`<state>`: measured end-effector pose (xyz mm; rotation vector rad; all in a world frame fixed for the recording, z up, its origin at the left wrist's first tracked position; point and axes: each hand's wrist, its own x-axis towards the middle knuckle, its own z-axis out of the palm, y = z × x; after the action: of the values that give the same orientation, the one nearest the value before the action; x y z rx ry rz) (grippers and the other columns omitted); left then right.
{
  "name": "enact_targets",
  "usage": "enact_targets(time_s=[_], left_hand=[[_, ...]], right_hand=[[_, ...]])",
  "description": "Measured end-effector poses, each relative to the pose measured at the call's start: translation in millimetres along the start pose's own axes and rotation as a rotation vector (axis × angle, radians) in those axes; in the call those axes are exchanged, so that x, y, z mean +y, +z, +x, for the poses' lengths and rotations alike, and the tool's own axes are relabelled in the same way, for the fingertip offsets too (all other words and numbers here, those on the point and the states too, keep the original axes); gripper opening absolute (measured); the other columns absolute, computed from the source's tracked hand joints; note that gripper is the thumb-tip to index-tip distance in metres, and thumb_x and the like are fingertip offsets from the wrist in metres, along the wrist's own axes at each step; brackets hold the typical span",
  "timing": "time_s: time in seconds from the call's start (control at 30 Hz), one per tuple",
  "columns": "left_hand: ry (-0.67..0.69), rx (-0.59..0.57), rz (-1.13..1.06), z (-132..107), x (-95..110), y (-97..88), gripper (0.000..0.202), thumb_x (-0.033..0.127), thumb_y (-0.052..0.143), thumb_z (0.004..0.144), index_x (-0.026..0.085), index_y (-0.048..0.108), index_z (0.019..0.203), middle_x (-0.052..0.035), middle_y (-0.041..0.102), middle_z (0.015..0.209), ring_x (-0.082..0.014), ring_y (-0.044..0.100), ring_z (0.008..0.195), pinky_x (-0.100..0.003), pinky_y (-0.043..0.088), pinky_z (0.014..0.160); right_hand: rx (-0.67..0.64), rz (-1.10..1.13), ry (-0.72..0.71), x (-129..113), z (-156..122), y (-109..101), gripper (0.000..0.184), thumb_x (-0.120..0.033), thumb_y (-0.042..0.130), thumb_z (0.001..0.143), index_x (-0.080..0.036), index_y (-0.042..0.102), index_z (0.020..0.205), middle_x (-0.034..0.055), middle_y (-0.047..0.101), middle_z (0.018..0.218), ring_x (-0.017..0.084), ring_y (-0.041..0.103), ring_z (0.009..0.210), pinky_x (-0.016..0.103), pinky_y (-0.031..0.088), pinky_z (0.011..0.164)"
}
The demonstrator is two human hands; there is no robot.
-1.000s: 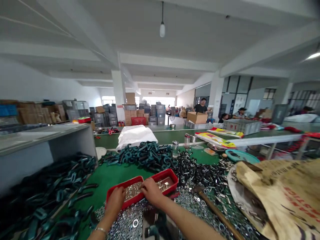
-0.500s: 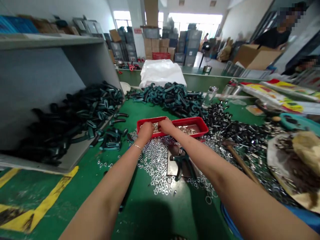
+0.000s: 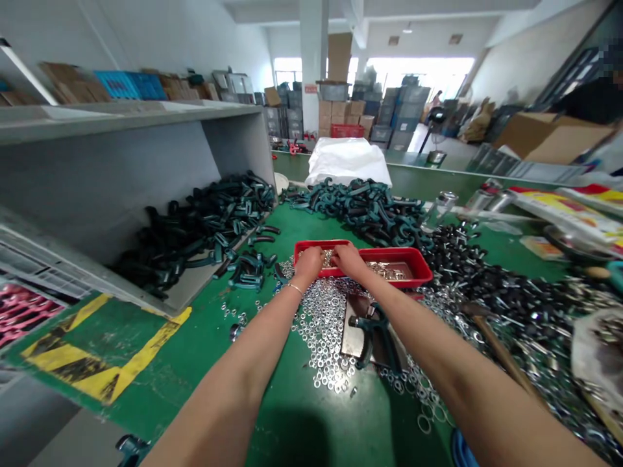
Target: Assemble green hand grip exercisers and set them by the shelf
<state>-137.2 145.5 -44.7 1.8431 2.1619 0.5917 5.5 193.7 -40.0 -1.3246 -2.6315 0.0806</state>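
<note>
Both hands reach into a red tray [image 3: 321,244] of small shiny metal parts. My left hand [image 3: 308,263] is at its left part with the fingers curled down and closed. Close by on the right, my right hand [image 3: 347,259] has its fingertips pinched together over the same parts. What either hand holds is hidden by the fingers. To the right, a second red compartment [image 3: 419,267] has more small metal pieces [image 3: 389,271] in it. Loose metal rings [image 3: 324,337] spread in front of the trays. Beneath my right forearm, a dark green-handled tool [image 3: 379,337] rests on a metal plate [image 3: 350,334].
Teal tool parts [image 3: 365,201] heap up behind the trays. A grey shelf box [image 3: 238,146] on the left holds more dark handles [image 3: 204,227]. On the right lie black-topped parts [image 3: 487,266] and a hammer [image 3: 506,350]. A white sack [image 3: 348,159] lies behind.
The view has swung left and up, so the bench appears farther right and lower. Both hands stay in the red tray, their fingers still closed.
</note>
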Motion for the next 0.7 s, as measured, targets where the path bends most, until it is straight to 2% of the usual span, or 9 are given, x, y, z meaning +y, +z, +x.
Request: enact_targets(time_s=[0.17,0.27,0.4,0.47,0.53,0.7], left_hand=[[0.016,0.014,0.012,-1.2,-0.8,0.3,0.024,0.025,0.049,0.093,0.015,0.07,0.099,-0.0136,0.073,0.103,-0.0199,0.067,0.096,-0.026,0.046,0.084],[0.034,0.018,0.003,-6.4,4.8,-3.3,0.023,0.026,0.05,0.092,0.016,0.07,0.099,-0.012,0.073,0.103,-0.0189,0.066,0.095,-0.025,0.045,0.084],[0.093,0.008,-0.044,-13.3,10.0,-9.8,0.023,0.025,0.049,0.09,0.015,0.069,0.096,-0.0102,0.073,0.1,-0.0196,0.066,0.091,-0.026,0.046,0.08],[0.117,-0.003,-0.06,-9.5,4.5,-7.9,0.026,0.028,0.048,0.089,0.015,0.069,0.097,-0.0101,0.073,0.098,-0.0217,0.067,0.09,-0.028,0.047,0.079],[0.082,-0.032,-0.041,-0.2,-5.0,-1.5,0.029,0.033,0.048,0.088,0.018,0.069,0.101,-0.0077,0.073,0.103,-0.0233,0.067,0.093,-0.028,0.048,0.079],[0.059,-0.075,0.022,20.7,-24.4,14.6,0.037,0.043,0.049,0.085,0.02,0.067,0.107,-0.0084,0.073,0.107,-0.0281,0.068,0.095,-0.033,0.049,0.078]], right_hand=[[0.097,0.099,0.006,-0.8,-6.2,-1.4,0.02,-0.02,0.046,0.096,-0.011,0.064,0.098,0.0116,0.068,0.1,0.021,0.058,0.098,0.035,0.038,0.093],[0.115,0.117,0.011,-3.7,-12.1,-5.3,0.023,-0.019,0.044,0.096,-0.01,0.065,0.1,0.0143,0.069,0.102,0.022,0.058,0.097,0.034,0.037,0.091],[0.126,0.059,0.009,-8.7,-19.7,-11.3,0.022,-0.018,0.048,0.095,-0.007,0.066,0.097,0.0167,0.07,0.099,0.024,0.059,0.097,0.037,0.035,0.097],[0.135,0.025,0.008,-8.5,-19.8,-11.5,0.022,-0.018,0.048,0.095,-0.006,0.067,0.097,0.0164,0.071,0.098,0.025,0.061,0.097,0.037,0.036,0.097],[0.147,0.006,0.01,-6.5,-18.0,-8.8,0.023,-0.018,0.047,0.095,-0.006,0.067,0.098,0.0163,0.071,0.098,0.025,0.061,0.096,0.037,0.039,0.094],[0.169,0.054,0.01,-0.5,-13.1,6.1,0.023,-0.016,0.048,0.093,-0.005,0.067,0.099,0.0169,0.072,0.099,0.026,0.063,0.096,0.038,0.043,0.091]])
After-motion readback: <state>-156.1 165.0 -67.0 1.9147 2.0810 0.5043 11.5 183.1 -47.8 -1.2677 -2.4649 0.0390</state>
